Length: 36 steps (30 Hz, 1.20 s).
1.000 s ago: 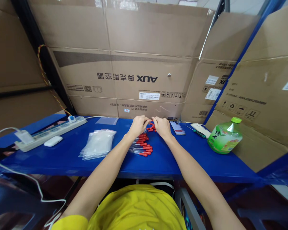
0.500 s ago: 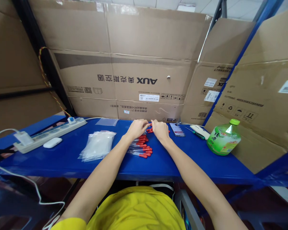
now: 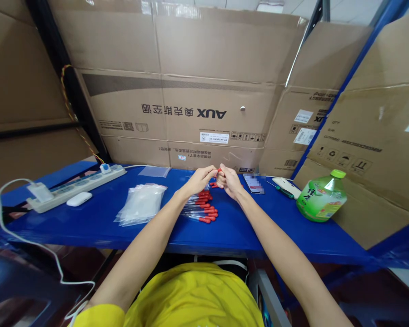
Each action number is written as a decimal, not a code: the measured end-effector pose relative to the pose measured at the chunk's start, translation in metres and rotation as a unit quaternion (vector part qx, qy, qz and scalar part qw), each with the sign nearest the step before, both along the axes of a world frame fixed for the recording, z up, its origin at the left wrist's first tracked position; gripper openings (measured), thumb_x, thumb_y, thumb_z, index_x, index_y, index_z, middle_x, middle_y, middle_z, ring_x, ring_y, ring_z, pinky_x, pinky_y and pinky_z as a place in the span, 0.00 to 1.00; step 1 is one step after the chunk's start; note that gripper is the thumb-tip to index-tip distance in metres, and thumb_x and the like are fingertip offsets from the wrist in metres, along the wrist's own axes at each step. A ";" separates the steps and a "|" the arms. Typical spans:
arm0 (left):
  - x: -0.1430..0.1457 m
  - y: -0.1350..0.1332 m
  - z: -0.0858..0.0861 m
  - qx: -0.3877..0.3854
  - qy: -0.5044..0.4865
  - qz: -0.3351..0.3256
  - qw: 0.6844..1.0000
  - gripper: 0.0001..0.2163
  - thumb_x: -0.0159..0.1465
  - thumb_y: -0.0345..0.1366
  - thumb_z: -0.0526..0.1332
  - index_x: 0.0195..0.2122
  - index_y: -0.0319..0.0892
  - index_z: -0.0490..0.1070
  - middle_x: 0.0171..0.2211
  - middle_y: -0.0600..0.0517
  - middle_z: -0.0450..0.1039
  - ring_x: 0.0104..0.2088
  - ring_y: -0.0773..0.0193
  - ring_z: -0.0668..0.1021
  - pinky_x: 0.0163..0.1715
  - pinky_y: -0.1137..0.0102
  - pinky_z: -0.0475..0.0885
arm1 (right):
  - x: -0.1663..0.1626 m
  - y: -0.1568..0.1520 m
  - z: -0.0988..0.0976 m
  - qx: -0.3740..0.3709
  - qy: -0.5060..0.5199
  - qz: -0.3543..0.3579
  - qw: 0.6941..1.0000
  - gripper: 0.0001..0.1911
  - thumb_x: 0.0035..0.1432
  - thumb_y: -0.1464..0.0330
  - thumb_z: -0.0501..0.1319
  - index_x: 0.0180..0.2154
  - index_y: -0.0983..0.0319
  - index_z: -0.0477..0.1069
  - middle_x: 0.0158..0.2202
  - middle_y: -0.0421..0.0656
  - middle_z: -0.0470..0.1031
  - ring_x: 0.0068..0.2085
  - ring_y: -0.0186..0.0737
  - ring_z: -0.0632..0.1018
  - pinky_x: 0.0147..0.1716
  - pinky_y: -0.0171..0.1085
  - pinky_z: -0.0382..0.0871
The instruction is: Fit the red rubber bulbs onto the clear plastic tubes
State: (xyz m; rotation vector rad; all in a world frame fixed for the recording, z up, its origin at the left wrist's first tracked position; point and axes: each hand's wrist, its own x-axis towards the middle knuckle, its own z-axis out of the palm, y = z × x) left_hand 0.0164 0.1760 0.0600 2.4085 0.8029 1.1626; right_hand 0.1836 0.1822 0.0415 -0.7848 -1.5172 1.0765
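My left hand [image 3: 199, 180] and my right hand [image 3: 229, 181] meet above the blue table [image 3: 98, 218], fingers pinched together around a small red-tipped dropper [image 3: 219, 170] held between them. Just below the hands lies a row of several clear droppers with red bulbs [image 3: 202, 208]. A few more red pieces [image 3: 213, 184] lie behind the hands. A stack of clear plastic bags [image 3: 140, 204] lies to the left of the droppers.
A white power strip [image 3: 78, 187] and a white mouse [image 3: 79, 198] sit at the left. A phone [image 3: 254, 182], a white device [image 3: 285, 185] and a green bottle [image 3: 322, 196] stand at the right. Cardboard boxes [image 3: 197, 104] wall the back.
Both hands have lifted off the table surface and closed together on a red-tipped dropper; earlier they rested low among the red pieces.
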 end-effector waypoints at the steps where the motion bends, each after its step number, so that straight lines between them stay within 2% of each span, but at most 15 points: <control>1: -0.004 0.003 -0.001 0.004 0.017 0.011 1.000 0.19 0.75 0.46 0.49 0.35 0.40 0.70 0.30 0.53 0.72 0.31 0.66 0.71 0.34 0.72 0.65 | 0.002 0.001 -0.001 0.003 -0.028 -0.009 1.000 0.32 0.65 0.36 0.45 0.25 0.54 0.53 0.16 0.29 0.44 0.16 0.33 0.52 0.19 0.35 0.61; 3: -0.014 0.011 -0.005 0.012 0.074 0.032 0.997 0.18 0.74 0.46 0.52 0.36 0.39 0.73 0.29 0.53 0.73 0.29 0.66 0.70 0.33 0.72 0.63 | 0.006 0.002 -0.005 0.037 -0.133 -0.051 0.989 0.31 0.68 0.39 0.45 0.26 0.56 0.59 0.17 0.32 0.54 0.19 0.35 0.60 0.23 0.35 0.63; 4: -0.020 0.016 -0.007 0.008 0.110 0.038 0.993 0.18 0.73 0.46 0.54 0.35 0.40 0.74 0.27 0.53 0.73 0.27 0.66 0.69 0.31 0.71 0.62 | 0.007 0.003 -0.007 0.064 -0.202 -0.082 0.974 0.29 0.70 0.42 0.46 0.28 0.57 0.62 0.19 0.35 0.61 0.22 0.36 0.66 0.27 0.34 0.64; 7: -0.040 0.029 -0.012 -0.032 0.196 0.046 0.979 0.18 0.70 0.46 0.57 0.31 0.40 0.77 0.23 0.53 0.73 0.24 0.66 0.69 0.28 0.71 0.60 | 0.010 0.001 -0.012 0.129 -0.398 -0.151 0.896 0.22 0.74 0.54 0.48 0.35 0.58 0.71 0.32 0.43 0.77 0.37 0.41 0.78 0.36 0.34 0.64; 11: -0.057 0.038 -0.017 -0.085 0.250 0.068 0.962 0.12 0.64 0.45 0.63 0.31 0.42 0.81 0.26 0.51 0.79 0.25 0.64 0.74 0.29 0.72 0.63 | 0.007 -0.003 -0.014 0.176 -0.537 -0.149 0.811 0.15 0.74 0.63 0.52 0.43 0.57 0.77 0.46 0.47 0.81 0.48 0.44 0.78 0.44 0.36 0.64; 15: -0.060 0.039 -0.019 -0.116 0.272 0.068 0.953 0.09 0.60 0.42 0.66 0.33 0.44 0.82 0.31 0.50 0.82 0.30 0.62 0.79 0.31 0.73 0.66 | 0.003 -0.004 -0.016 0.193 -0.609 -0.116 0.761 0.10 0.69 0.66 0.60 0.43 0.57 0.81 0.47 0.48 0.81 0.50 0.48 0.77 0.45 0.38 0.66; 20: -0.059 0.038 -0.016 -0.103 0.288 0.105 0.946 0.13 0.65 0.44 0.61 0.40 0.42 0.82 0.32 0.50 0.82 0.31 0.63 0.80 0.31 0.74 0.67 | 0.003 -0.003 -0.017 0.197 -0.635 -0.107 0.739 0.10 0.69 0.65 0.60 0.44 0.57 0.81 0.48 0.47 0.80 0.51 0.48 0.76 0.45 0.39 0.68; 25: -0.057 0.036 -0.015 -0.139 0.303 0.153 0.930 0.12 0.63 0.33 0.61 0.44 0.41 0.81 0.32 0.51 0.82 0.31 0.64 0.80 0.34 0.76 0.69 | 0.003 -0.001 -0.019 0.196 -0.629 -0.103 0.745 0.10 0.69 0.64 0.60 0.45 0.55 0.80 0.48 0.44 0.80 0.51 0.46 0.76 0.45 0.38 0.68; 29: -0.055 0.036 -0.018 -0.165 0.301 0.136 0.929 0.13 0.62 0.34 0.64 0.47 0.40 0.80 0.27 0.53 0.81 0.29 0.64 0.81 0.34 0.76 0.69 | 0.002 0.001 -0.020 0.194 -0.628 -0.098 0.747 0.08 0.69 0.64 0.61 0.45 0.55 0.78 0.47 0.44 0.80 0.51 0.45 0.76 0.44 0.37 0.67; 36: -0.053 0.037 -0.019 -0.140 0.290 0.121 0.939 0.13 0.63 0.35 0.64 0.47 0.40 0.79 0.30 0.52 0.82 0.30 0.64 0.81 0.35 0.75 0.70 | 0.010 -0.001 -0.013 0.222 -0.610 -0.097 0.754 0.04 0.64 0.68 0.62 0.41 0.57 0.76 0.43 0.42 0.80 0.46 0.44 0.75 0.42 0.36 0.64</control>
